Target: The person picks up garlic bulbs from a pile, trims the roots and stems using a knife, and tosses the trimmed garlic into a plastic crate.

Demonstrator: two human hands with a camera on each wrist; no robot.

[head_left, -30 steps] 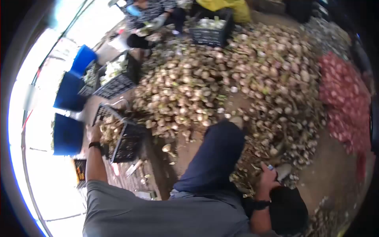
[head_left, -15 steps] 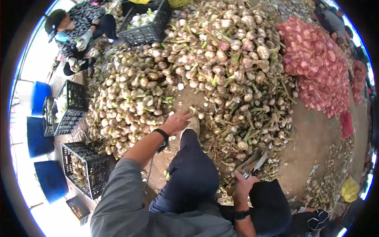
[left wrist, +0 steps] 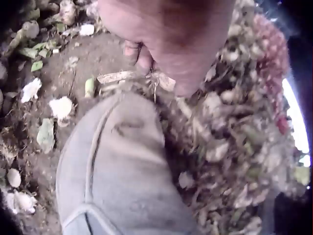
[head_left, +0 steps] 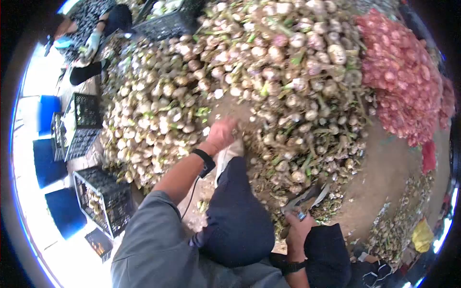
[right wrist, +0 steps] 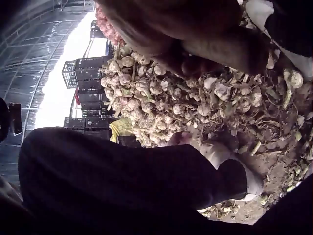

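The left hand (head_left: pixel 220 135), fingers loose and holding nothing, touches the garlic pile (head_left: pixel 269 81) at frame centre; the right hand (head_left: pixel 298 225), lower right, grips shears (head_left: pixel 307 197).

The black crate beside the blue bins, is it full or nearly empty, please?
Nearly empty: the black crate shows only a few garlic bulbs against one wall.

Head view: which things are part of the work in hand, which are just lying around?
In hand:
- left hand, reaching into the garlic pile
- right hand, gripping shears
- black crate partly filled with bulbs

Lying about:
- red mesh sacks
- blue bins
- far crates
- grey shoe
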